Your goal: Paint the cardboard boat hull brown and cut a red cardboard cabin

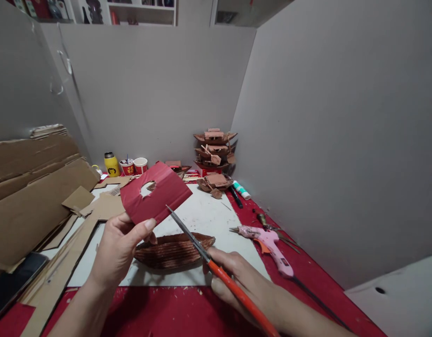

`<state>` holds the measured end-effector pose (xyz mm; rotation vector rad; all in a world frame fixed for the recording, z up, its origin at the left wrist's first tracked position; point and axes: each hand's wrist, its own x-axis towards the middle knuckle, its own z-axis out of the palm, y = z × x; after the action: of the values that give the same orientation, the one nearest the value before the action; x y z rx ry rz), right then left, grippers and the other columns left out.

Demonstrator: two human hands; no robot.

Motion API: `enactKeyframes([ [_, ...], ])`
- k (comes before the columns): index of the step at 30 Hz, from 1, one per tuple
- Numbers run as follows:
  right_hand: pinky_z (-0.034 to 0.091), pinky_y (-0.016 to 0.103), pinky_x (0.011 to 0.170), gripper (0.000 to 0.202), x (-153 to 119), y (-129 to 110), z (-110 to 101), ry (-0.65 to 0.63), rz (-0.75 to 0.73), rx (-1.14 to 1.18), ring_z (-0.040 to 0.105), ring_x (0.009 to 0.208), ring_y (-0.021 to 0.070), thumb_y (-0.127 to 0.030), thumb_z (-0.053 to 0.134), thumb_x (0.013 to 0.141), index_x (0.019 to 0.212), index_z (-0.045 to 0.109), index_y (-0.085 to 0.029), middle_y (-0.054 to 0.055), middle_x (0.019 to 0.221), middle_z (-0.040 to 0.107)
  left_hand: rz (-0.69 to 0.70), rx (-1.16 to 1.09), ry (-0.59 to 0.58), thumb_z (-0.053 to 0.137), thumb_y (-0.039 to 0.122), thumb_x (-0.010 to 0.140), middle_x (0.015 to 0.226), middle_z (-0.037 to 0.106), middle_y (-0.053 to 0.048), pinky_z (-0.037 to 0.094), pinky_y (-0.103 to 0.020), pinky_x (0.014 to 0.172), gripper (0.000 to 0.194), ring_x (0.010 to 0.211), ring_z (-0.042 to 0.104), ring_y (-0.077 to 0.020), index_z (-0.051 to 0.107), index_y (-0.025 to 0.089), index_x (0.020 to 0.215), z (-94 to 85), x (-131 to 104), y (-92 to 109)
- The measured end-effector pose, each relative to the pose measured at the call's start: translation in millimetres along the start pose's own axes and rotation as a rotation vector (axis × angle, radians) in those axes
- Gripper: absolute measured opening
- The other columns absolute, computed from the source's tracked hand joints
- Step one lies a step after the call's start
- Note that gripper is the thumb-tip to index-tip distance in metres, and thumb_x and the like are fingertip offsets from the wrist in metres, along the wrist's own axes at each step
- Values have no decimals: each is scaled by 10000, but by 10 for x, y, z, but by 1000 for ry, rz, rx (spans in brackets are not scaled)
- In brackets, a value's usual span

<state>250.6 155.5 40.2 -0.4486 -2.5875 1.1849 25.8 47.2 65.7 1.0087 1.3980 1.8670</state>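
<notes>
My left hand (pixel 116 245) pinches the lower edge of a red sheet (pixel 163 185) between thumb and fingers; the sheet has a ragged hole near its left side. In my right hand (pixel 237 281) is a long orange-handled tool (pixel 233 288) with a slim metal end. Its tip points up and left, at the sheet's lower edge; whether it touches the sheet I cannot tell. Below the sheet, a brown ridged boat hull (pixel 170 251) lies on the white board (pixel 233 234), partly behind my left fingertips.
A pink glue gun (pixel 268 241) lies at the right on the red cloth (pixel 174 311). Small brown boats (pixel 214 150) are stacked at the back. Cardboard sheets (pixel 37 196) lean at the left, near a phone (pixel 18 281). A yellow bottle (pixel 111 164) and paper cups (pixel 140 165) stand behind.
</notes>
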Motion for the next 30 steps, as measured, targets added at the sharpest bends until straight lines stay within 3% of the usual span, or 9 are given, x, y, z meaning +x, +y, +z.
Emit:
enactKeyframes([
  [10,329,223,557,299,-13,6,2,-1,-41,90,315,593,105,-449,425,929,767,428,-198,-50,654,359,-6,50,-22,763,308,714,562,629,29,425,-219,542,149,524,535,-105,690,189,664,-15,-1,27],
  [17,291,214,525,285,-7,68,41,-29,12,192,291,574,93,-395,448,934,733,382,-204,-60,643,332,8,110,-17,758,328,725,569,625,32,410,-220,549,158,531,520,-101,689,199,665,-38,17,48],
  [30,268,224,524,417,-27,100,66,-45,-26,288,273,593,98,-560,433,929,729,382,-199,-48,655,311,60,177,28,730,364,770,560,607,35,399,-227,573,202,553,497,-103,671,202,664,-37,-13,24],
])
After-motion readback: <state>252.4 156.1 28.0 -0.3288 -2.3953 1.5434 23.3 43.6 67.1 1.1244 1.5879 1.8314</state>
